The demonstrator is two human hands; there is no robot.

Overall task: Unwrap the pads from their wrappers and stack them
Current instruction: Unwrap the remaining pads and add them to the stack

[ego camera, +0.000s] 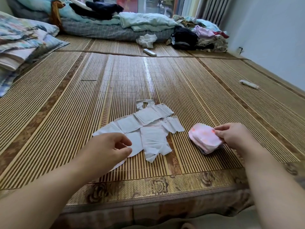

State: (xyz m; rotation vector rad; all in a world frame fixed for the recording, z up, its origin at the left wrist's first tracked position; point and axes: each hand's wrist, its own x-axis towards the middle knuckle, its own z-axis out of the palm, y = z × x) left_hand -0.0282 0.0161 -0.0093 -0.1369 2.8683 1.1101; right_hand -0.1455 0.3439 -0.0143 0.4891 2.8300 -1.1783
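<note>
A small stack of pink pads [204, 139] lies on the bamboo mat [66, 104] at the near right. My right hand [234, 136] pinches the right edge of the top pad with thumb and fingers. Several flattened white wrappers [148, 128] are spread on the mat to the left of the stack. My left hand [109, 149] hovers over the near left wrappers with its fingers curled apart and nothing in it.
A white remote [149, 52] and crumpled white cloth [146, 40] lie far back. Bedding and clothes piles [198, 37] fill the back, folded blankets [21, 43] the left. A small white packet [249, 84] lies at the right. The bed's front edge [148, 200] is near me.
</note>
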